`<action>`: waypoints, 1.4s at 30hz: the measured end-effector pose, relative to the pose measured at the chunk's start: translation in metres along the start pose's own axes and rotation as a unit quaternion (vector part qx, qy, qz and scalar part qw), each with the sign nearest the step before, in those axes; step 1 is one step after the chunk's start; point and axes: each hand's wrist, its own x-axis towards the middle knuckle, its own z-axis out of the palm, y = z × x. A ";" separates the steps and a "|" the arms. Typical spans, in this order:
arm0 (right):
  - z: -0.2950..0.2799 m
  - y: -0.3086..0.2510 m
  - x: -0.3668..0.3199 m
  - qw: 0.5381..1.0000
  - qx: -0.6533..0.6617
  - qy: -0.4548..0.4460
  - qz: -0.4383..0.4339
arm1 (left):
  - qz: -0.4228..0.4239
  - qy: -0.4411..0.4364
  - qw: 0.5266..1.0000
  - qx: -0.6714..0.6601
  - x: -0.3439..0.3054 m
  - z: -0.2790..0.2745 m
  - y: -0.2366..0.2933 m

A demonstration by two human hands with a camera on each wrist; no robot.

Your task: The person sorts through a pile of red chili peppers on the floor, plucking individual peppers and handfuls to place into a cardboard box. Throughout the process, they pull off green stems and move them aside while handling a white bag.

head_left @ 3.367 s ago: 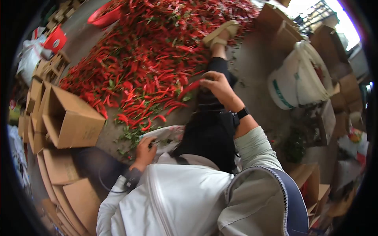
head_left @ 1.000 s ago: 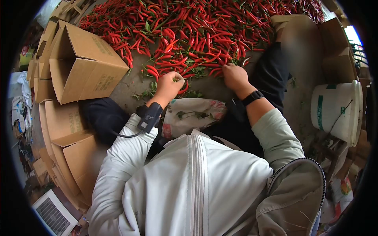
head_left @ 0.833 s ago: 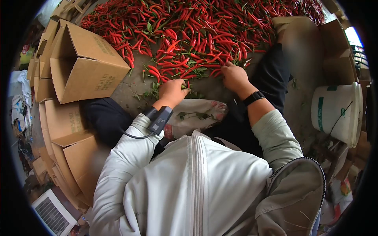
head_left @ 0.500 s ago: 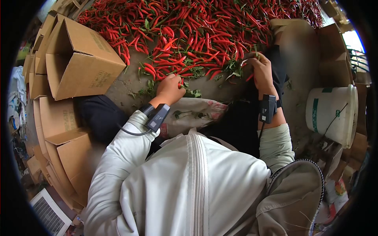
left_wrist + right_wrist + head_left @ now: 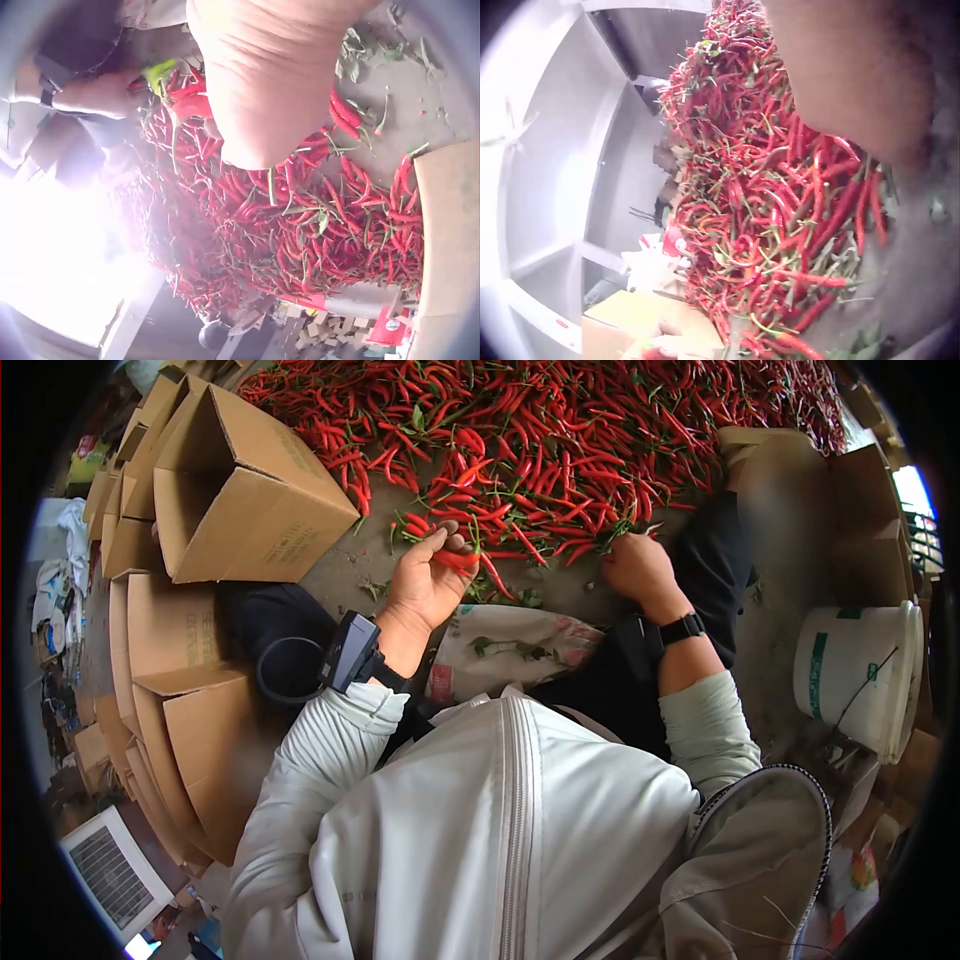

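In the head view the left hand (image 5: 430, 580) is turned palm up, its fingers curled round red peppers (image 5: 456, 560) with green stems, over the near edge of the pepper pile (image 5: 540, 450). The right hand (image 5: 640, 572) is at the pile's near edge to the right, back of the hand up, by green leaves; its fingertips are hidden. Red peppers (image 5: 191, 106) stick out beside the left hand (image 5: 270, 82) in the left wrist view. In the right wrist view the right hand (image 5: 855, 75) hangs over the pile (image 5: 780, 195), fingers out of sight.
Open cardboard boxes (image 5: 270, 525) stand at the left. A printed sack (image 5: 500, 670) with leafy stems on it lies between the legs. At the right is a white bucket (image 5: 850, 675); a sandalled foot rests by the pile's right side.
The left hand has turned from back up to palm up, with peppers now visible in it. The right hand has moved left and down onto the pile's near edge, and its back now faces up.
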 end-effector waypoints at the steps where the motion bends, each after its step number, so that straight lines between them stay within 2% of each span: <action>1: -0.007 -0.003 -0.004 0.999 0.017 0.028 0.013 | 0.001 0.001 1.000 0.001 -0.002 0.000 -0.001; 3: -0.025 -0.006 -0.012 0.999 0.026 0.025 0.017 | -0.007 -0.020 1.000 -0.021 -0.003 0.003 -0.003; 5: -0.041 -0.011 -0.023 0.994 0.075 0.077 0.017 | -0.008 -0.025 1.000 -0.010 -0.005 0.006 -0.006; 6: -0.043 -0.009 -0.028 0.986 0.097 0.132 -0.012 | -0.003 -0.013 1.000 0.020 -0.007 0.012 -0.007; 7: -0.047 -0.009 -0.031 0.986 0.098 0.134 -0.010 | 0.002 -0.002 0.999 0.051 -0.008 0.016 -0.009; 8: -0.052 -0.012 -0.034 0.978 0.163 0.133 0.006 | 0.000 -0.004 0.999 0.053 -0.009 0.017 -0.012; 9: -0.055 -0.013 -0.036 0.964 0.228 0.132 0.022 | 0.030 0.004 0.994 0.101 -0.009 0.017 -0.014; 10: -0.047 -0.011 -0.035 0.964 0.230 0.135 0.024 | 0.061 0.011 0.987 0.148 -0.009 0.018 -0.016; 11: -0.032 -0.008 -0.032 0.894 0.438 0.092 0.039 | 0.060 0.009 0.987 0.151 -0.010 0.019 -0.018; 12: -0.028 -0.011 -0.032 0.778 0.624 0.044 0.051 | 0.015 -0.025 0.988 0.152 -0.013 0.025 -0.019; 13: -0.027 -0.016 -0.033 0.776 0.627 0.046 0.050 | -0.028 -0.058 0.986 0.152 -0.017 0.031 -0.020; 14: -0.025 -0.025 -0.036 0.688 0.723 0.018 0.056 | -0.020 0.002 0.987 0.159 -0.021 0.039 -0.029; 15: -0.024 -0.034 -0.038 0.588 0.807 -0.011 0.061 | -0.018 0.002 0.987 0.162 -0.024 0.043 -0.035; 16: -0.021 -0.038 -0.039 0.564 0.824 -0.028 0.045 | -0.030 -0.009 0.985 0.167 -0.025 0.045 -0.040; 17: -0.018 -0.043 -0.039 0.561 0.826 -0.029 0.043 | -0.043 -0.021 0.984 0.173 -0.027 0.049 -0.045; 19: -0.013 -0.053 -0.039 0.528 0.844 -0.087 0.032 | -0.050 -0.034 0.984 0.169 -0.032 0.065 -0.052; 21: -0.006 -0.057 -0.041 0.525 0.846 -0.093 0.002 | -0.046 -0.033 0.992 0.116 -0.029 0.068 -0.054; 23: -0.001 -0.053 -0.043 0.556 0.807 -0.196 -0.031 | -0.038 -0.028 0.990 0.131 -0.022 0.062 -0.051; 24: -0.002 -0.052 -0.043 0.547 0.809 -0.210 -0.041 | -0.038 -0.013 0.993 0.110 -0.020 0.061 -0.049; 25: -0.003 -0.052 -0.042 0.546 0.810 -0.209 -0.040 | -0.037 0.002 0.995 0.089 -0.018 0.059 -0.047; 27: -0.009 -0.053 -0.040 0.477 0.869 -0.127 0.034 | -0.053 -0.029 0.995 0.082 -0.016 0.051 -0.039; 28: -0.006 -0.046 -0.034 0.467 0.877 -0.106 0.038 | -0.041 -0.026 0.996 0.080 -0.015 0.049 -0.037; 29: -0.006 -0.040 -0.027 0.467 0.880 -0.048 0.069 | -0.028 -0.023 0.996 0.077 -0.013 0.046 -0.036; 30: 0.002 -0.024 -0.017 0.495 0.867 -0.022 0.045 | -0.030 0.040 0.996 0.074 -0.012 0.043 -0.033; 31: 0.004 -0.013 -0.011 0.523 0.852 0.004 0.021 | -0.031 0.041 0.996 0.073 -0.011 0.040 -0.032; 32: 0.008 -0.004 -0.006 0.524 0.852 0.003 0.023 | -0.022 0.034 0.997 0.070 -0.011 0.037 -0.031; 33: 0.003 -0.001 -0.005 0.675 0.736 0.026 0.043 | -0.013 0.027 0.997 0.066 -0.010 0.033 -0.030; 34: 0.001 0.001 -0.003 0.802 0.593 0.047 0.061 | -0.002 0.069 0.995 0.075 -0.007 0.028 -0.028; 35: 0.002 -0.002 -0.002 0.803 0.591 0.045 0.063 | -0.004 0.070 0.995 0.071 -0.005 0.024 -0.026; 36: 0.004 -0.009 -0.001 0.911 0.407 0.065 0.021 | -0.002 0.069 0.995 0.070 -0.004 0.020 -0.025; 37: 0.005 -0.016 -0.001 0.975 0.205 0.081 -0.024 | 0.000 0.068 0.995 0.069 -0.003 0.016 -0.024; 38: 0.004 -0.022 -0.002 0.986 0.142 0.055 -0.065 | -0.006 0.082 0.994 0.073 -0.001 0.014 -0.023; 39: 0.011 -0.024 0.002 0.986 0.142 0.051 -0.065 | -0.007 0.084 0.994 0.070 0.000 0.009 -0.020; 41: 0.031 -0.026 0.011 0.997 0.004 0.030 -0.072 | -0.053 0.075 0.994 0.060 0.003 -0.002 -0.017; 42: 0.032 -0.029 0.013 0.999 -0.014 0.002 -0.046 | -0.054 0.078 0.994 0.059 0.004 -0.007 -0.016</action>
